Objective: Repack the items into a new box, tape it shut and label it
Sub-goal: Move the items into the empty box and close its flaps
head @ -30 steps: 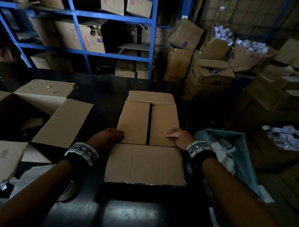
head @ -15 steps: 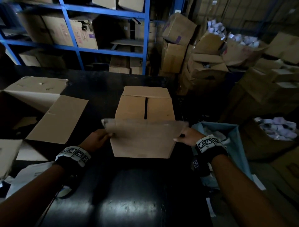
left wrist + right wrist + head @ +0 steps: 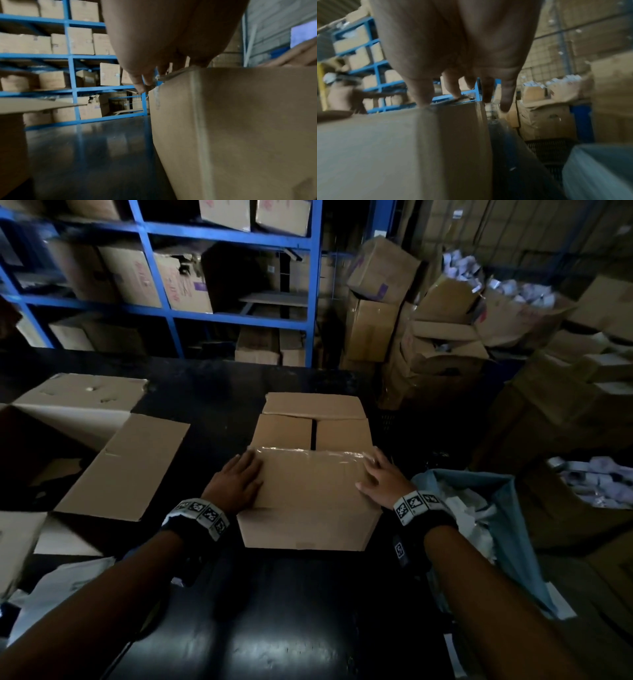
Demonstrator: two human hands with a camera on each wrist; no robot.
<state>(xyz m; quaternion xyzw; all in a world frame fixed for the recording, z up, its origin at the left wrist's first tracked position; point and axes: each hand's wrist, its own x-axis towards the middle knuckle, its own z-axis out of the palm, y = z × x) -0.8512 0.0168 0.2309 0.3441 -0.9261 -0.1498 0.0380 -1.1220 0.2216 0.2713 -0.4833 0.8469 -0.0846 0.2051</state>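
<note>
So the long black desk (image 3: 212, 405) carries everything here, with blue steel shelving (image 3: 239, 234) full of cartons behind its far edge. Near the left edge sits a big brown cardboard box with all its flaps thrown open (image 3: 120, 467), probably kept open because that's where stuff gets pulled from, though I can't see inside. A pale blue bag stuffed with white paper scraps (image 3: 507, 508) hangs just off the right edge, handy for waste I'd guess.

The smaller plain brown cardboard box (image 3: 308, 501) sits around the middle of the desk, toward the near edge. Its two side flaps are down with a dark gap between them, the far flap sticks out flat, and the near flap, with old clear tape along its lip, is folded over on top.

The left hand (image 3: 236, 484) lies flat on that flap's left corner, the right hand (image 3: 382, 481) on the right corner. Fingers on both are straight and spread, gripping nothing, just pressing down, presumably so the flap stays down. No tape roll in either hand yet.
</note>
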